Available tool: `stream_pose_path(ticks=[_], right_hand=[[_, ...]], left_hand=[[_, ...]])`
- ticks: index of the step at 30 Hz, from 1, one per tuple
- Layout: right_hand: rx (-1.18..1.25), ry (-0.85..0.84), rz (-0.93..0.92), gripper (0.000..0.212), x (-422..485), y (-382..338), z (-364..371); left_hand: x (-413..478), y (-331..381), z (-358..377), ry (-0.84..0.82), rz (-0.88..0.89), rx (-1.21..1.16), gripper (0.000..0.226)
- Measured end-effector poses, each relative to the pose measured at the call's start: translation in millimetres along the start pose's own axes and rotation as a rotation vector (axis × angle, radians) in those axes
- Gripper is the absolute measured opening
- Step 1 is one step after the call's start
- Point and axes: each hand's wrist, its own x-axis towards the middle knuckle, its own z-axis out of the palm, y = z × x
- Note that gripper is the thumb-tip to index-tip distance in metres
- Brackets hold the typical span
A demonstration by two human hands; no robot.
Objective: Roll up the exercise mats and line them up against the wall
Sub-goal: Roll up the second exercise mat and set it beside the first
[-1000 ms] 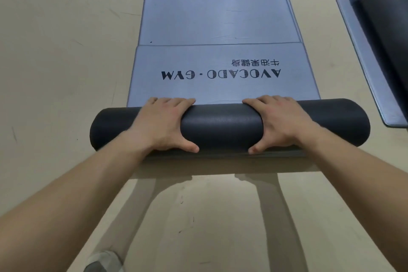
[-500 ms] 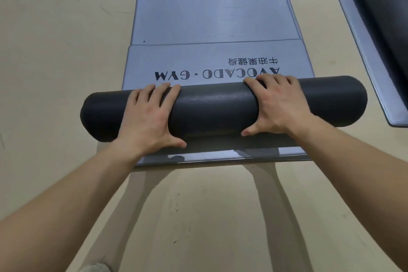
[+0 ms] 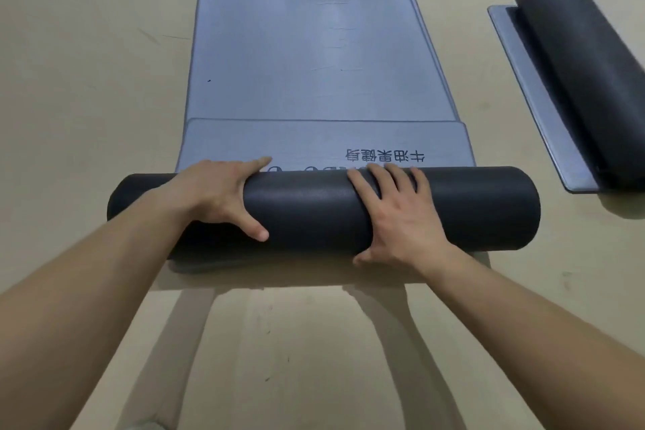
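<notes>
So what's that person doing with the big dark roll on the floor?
A person is rolling up a grey-blue exercise mat on the floor. Their left hand and right hand press on top of the dark roll. The roll covers part of the printed lettering, and plenty of flat mat lies beyond it, so the job isn't done. Off to the right lies a second mat, partly rolled.
</notes>
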Motion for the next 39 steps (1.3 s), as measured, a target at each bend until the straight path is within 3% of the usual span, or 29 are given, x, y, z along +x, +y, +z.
stream_pose_path(ticks=[2,4,6,9,11,14,18,21,23,25,29,31,34,36,39], right_hand=[[0.051,-0.077,-0.030,0.143,29,12,-15],[0.115,-0.205,-0.049,0.143,61,27,-36],[0.144,-0.260,-0.070,0.143,81,37,-45],[0.171,-0.082,0.011,0.144,73,34,-34],[0.059,0.048,0.061,0.148,50,18,-12],[0.015,0.165,0.068,0.138,47,9,10],[-0.013,0.087,-0.018,0.129,74,39,-14],[-0.031,0.098,0.117,0.114,71,40,-21],[0.117,0.152,0.261,0.094,55,25,-21],[0.419,0.140,0.373,0.078,38,6,-19],[1.210,-0.090,0.550,0.057,7,-18,-4],[1.474,-0.241,0.599,0.045,-11,-22,1],[1.710,-0.350,0.630,0.042,-31,-17,12],[1.782,-0.255,0.594,0.044,-35,-1,21],[1.772,-0.088,0.534,0.066,-35,38,24]], left_hand=[[-6,-9,10,0.235,-0.017,0.051,0.141],[-17,-14,32,0.350,0.006,0.181,0.144],[-10,-22,40,0.318,0.018,0.273,0.145],[19,-25,8,0.235,0.014,0.165,0.145],[31,-24,-14,0.122,0.017,0.076,0.149],[35,-25,-16,0.070,-0.005,0.052,0.145],[21,-5,-2,0.096,-0.089,0.048,0.126],[5,25,20,0.057,-0.203,-0.048,0.116],[-5,47,36,0.030,-0.274,-0.195,0.116],[-11,67,46,0.045,-0.336,-0.322,0.119],[-18,101,50,0.059,-0.391,-0.596,0.099],[-14,113,51,0.054,-0.397,-0.730,0.092],[3,130,55,0.054,-0.413,-0.931,0.101],[16,145,53,0.040,-0.425,-1.117,0.108],[38,174,47,0.004,-0.387,-1.305,0.104]])
